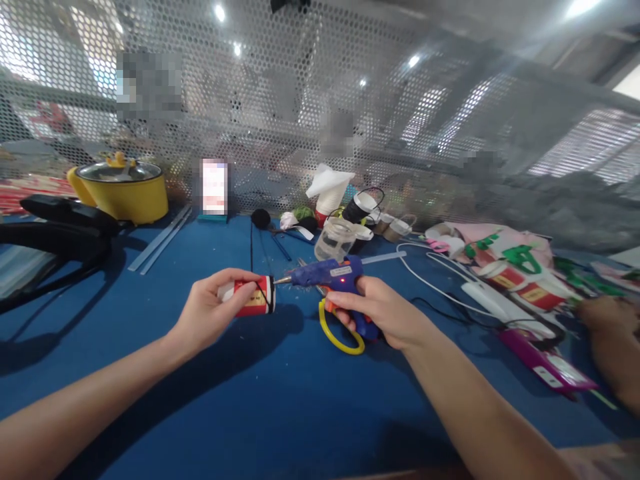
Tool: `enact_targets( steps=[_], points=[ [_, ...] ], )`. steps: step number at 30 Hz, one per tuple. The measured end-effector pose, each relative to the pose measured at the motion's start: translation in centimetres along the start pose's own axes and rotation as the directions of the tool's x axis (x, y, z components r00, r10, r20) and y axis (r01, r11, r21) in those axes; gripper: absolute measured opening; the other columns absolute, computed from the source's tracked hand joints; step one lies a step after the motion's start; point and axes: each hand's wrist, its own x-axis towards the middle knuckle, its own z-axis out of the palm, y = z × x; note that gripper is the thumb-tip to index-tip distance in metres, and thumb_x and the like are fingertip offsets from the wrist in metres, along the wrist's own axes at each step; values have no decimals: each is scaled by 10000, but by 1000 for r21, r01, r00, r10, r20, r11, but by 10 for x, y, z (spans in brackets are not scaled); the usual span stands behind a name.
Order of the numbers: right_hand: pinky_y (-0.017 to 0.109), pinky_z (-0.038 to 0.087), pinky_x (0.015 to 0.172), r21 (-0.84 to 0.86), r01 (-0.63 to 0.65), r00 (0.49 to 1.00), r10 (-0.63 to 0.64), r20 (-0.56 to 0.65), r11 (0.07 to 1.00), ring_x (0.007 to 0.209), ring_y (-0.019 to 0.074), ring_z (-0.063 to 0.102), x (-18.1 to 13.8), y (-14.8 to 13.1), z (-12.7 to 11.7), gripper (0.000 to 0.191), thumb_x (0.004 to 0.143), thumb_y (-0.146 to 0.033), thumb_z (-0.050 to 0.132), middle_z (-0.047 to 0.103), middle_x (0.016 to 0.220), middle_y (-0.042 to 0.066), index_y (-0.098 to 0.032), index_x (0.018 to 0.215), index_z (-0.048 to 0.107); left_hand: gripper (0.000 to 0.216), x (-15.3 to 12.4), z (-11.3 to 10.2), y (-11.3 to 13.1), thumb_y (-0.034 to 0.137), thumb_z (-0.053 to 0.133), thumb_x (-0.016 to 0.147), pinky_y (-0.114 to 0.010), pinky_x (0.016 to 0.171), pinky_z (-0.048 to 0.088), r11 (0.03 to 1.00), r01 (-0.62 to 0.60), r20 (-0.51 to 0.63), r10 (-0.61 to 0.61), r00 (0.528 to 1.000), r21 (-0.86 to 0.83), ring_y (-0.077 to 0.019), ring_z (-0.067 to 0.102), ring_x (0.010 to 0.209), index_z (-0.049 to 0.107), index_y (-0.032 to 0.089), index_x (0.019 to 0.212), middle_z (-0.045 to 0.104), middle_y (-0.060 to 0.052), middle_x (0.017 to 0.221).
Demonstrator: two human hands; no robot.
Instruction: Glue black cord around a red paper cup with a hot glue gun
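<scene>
My left hand (213, 307) is closed around a red and white paper cup (255, 301) lying on its side, its open end toward the right. Black yarn (272, 293) wraps round that end, and a strand runs back to a black yarn ball (261, 219). My right hand (385, 310) grips a blue hot glue gun (330, 272) by its handle, fingers at the orange trigger. The nozzle points left, at the yarn-wrapped edge of the cup; whether it touches I cannot tell. A clear glue stick (383, 258) sticks out of the gun's back. Below the gun lie scissors with a yellow handle (343, 343).
A clear plastic cup (334, 240) stands just behind the gun. At the left are a yellow pot (127, 193) and a black stand (70, 233). A lit phone (214, 188) leans farther back. Cables, a purple box (545, 363) and another person's hand (607, 320) are at the right.
</scene>
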Motion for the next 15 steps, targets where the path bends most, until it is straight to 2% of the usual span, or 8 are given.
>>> enact_targets(
  steps=[3,6,8,11,15],
  points=[
    [177,376,429,98,61,998,-58,-29,993,458,61,462,2,-2,-7,200,677,-333,623,527,537,-23,-142,656,566,227,0,0,-1,349,552,707,-206,503,437,1000,-14,5,14,1000,10,-128,562,581,650,167,802,661,-22,703],
    [170,397,449,156,178,975,-153,-159,972,497,63,485,11,-11,-21,156,672,-284,637,577,625,-4,-142,714,586,232,0,0,-3,357,556,704,-206,507,439,1000,-5,19,5,1000,-1,-131,568,581,651,166,795,663,-24,695],
    [157,389,425,127,218,949,-180,-258,968,483,56,483,23,-19,-36,137,727,-270,591,587,636,7,-134,719,580,241,0,0,-3,366,561,700,-213,514,447,1000,5,31,-5,1000,-6,-137,575,585,650,163,796,663,-28,693],
    [149,384,394,58,158,928,-128,-350,986,409,39,444,47,-30,-57,224,818,-255,486,558,565,6,-126,642,534,236,0,0,-3,362,563,697,-218,507,454,1000,3,37,-3,999,-6,-139,578,572,649,167,797,664,-28,681],
    [159,405,382,11,59,931,-51,-362,998,382,56,457,80,-38,-76,236,820,-281,492,543,484,8,-130,639,506,225,0,-1,-1,356,567,686,-217,485,455,1000,-8,25,8,1000,-3,-139,577,554,656,171,780,668,-29,672]
  ],
)
